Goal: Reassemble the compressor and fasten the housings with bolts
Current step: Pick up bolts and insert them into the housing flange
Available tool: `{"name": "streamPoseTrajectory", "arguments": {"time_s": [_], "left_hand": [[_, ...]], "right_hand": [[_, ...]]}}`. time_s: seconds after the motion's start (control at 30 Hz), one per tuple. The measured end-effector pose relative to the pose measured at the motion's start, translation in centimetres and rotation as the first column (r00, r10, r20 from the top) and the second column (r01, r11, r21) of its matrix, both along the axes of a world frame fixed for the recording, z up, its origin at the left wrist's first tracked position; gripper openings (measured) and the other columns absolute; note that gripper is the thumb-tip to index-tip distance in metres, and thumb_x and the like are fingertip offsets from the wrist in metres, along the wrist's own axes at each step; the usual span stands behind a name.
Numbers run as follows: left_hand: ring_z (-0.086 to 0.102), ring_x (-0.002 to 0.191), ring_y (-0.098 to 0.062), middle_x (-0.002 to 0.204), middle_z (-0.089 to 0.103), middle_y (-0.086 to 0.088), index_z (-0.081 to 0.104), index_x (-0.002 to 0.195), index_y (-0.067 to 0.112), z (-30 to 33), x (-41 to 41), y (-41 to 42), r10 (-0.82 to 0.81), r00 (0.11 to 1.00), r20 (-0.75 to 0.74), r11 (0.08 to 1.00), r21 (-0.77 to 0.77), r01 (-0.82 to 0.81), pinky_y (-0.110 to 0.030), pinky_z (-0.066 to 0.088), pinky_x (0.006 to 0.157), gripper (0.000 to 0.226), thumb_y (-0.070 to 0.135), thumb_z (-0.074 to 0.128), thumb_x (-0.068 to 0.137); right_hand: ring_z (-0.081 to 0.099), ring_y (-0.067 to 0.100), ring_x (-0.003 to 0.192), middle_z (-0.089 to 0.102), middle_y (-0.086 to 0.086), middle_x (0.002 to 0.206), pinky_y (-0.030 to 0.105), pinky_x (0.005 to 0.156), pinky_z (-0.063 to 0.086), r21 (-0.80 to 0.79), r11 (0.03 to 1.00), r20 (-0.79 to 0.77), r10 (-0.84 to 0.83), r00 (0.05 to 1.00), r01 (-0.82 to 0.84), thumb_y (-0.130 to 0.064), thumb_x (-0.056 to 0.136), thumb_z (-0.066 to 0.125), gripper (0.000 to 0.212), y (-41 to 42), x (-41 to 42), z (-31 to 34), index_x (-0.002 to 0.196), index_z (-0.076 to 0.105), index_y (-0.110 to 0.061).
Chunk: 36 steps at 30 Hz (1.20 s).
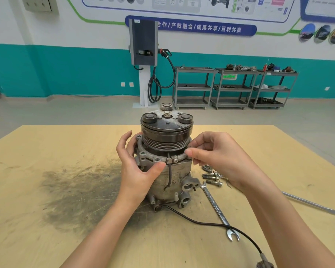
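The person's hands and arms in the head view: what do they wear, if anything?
Both the left hand and the right hand are bare: no gloves, rings, watch or bracelet show. Both forearms are bare too, with no sleeve in view as far as the bottom edge of the picture. The fingernails are short and show no polish.

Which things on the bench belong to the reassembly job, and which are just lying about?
For the job:
compressor, held at its flange by left hand and right hand
bolts
spanner

Lying about:
metal rod
carts by the wall
charger
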State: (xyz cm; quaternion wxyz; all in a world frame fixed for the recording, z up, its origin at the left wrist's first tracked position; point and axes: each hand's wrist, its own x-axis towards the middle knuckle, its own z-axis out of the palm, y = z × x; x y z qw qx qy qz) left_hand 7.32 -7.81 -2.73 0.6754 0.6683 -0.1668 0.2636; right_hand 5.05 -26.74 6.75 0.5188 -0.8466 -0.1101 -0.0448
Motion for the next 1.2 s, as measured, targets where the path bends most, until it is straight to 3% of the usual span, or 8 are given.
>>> {"name": "streamPoseTrajectory", "arguments": {"time_s": [0.23,0.43,0.57,0.73,0.93,1.2], "left_hand": [[0.05,0.13,-0.01,0.144,0.044,0.002,0.022,0.135,0.043,-0.15,0.16,0.01,-0.001,1.0,0.001,1.0,-0.004,0.001,-0.028,0.046,0.106,0.09,0.047,0.077,0.063],[0.049,0.132,-0.016,0.145,0.043,0.0,0.023,0.135,0.044,-0.21,0.26,0.08,0.003,1.0,0.003,1.0,-0.005,-0.003,-0.039,0.044,0.109,0.09,0.047,0.078,0.063],[0.05,0.131,-0.014,0.144,0.044,0.002,0.023,0.135,0.045,-0.18,0.24,0.05,0.0,1.0,-0.002,1.0,-0.009,0.0,-0.036,0.045,0.108,0.09,0.046,0.078,0.064],[0.05,0.131,-0.017,0.144,0.044,-0.001,0.023,0.135,0.041,-0.06,0.16,0.05,0.001,1.0,-0.004,1.0,-0.003,-0.001,-0.042,0.044,0.11,0.09,0.045,0.077,0.064],[0.05,0.131,-0.013,0.144,0.044,0.001,0.023,0.135,0.04,0.06,-0.02,-0.02,0.0,1.0,-0.014,1.0,0.002,0.0,-0.039,0.044,0.11,0.089,0.045,0.076,0.064],[0.05,0.131,-0.016,0.144,0.044,-0.001,0.022,0.136,0.04,0.04,0.0,0.02,-0.006,1.0,-0.011,1.0,-0.002,0.006,-0.044,0.043,0.111,0.089,0.044,0.076,0.065]], "right_hand": [[0.06,0.008,0.058,0.069,0.002,0.061,0.029,0.06,0.052,0.031,0.999,0.025,-0.035,0.999,0.034,-0.02,0.077,0.081,0.016,0.35,0.11,-0.33,0.076,0.066,-0.013],[0.057,0.017,0.059,0.067,0.003,0.061,0.04,0.064,0.047,0.046,0.999,0.018,0.012,1.0,-0.012,-0.012,0.084,0.074,0.009,0.24,0.06,-0.24,0.08,0.067,-0.012],[0.058,0.006,0.056,0.066,-0.001,0.061,0.036,0.064,0.049,0.031,0.999,0.013,0.031,0.999,-0.032,-0.011,0.085,0.072,0.006,0.09,0.07,-0.26,0.084,0.067,-0.012],[0.058,0.006,0.055,0.067,-0.001,0.059,0.028,0.059,0.049,0.016,1.0,0.03,0.021,0.999,-0.022,-0.017,0.082,0.076,0.01,0.01,0.11,-0.26,0.083,0.067,-0.013],[0.05,0.009,0.05,0.061,-0.003,0.051,0.029,0.054,0.043,0.023,1.0,0.03,-0.021,0.999,0.02,-0.024,0.08,0.078,0.02,0.31,0.35,-0.75,0.078,0.061,-0.013],[0.057,0.008,0.053,0.066,0.0,0.057,0.02,0.052,0.047,-0.012,0.998,-0.006,0.068,0.998,-0.068,-0.02,0.083,0.075,0.015,-0.35,0.28,-0.12,0.086,0.063,-0.012]]}}
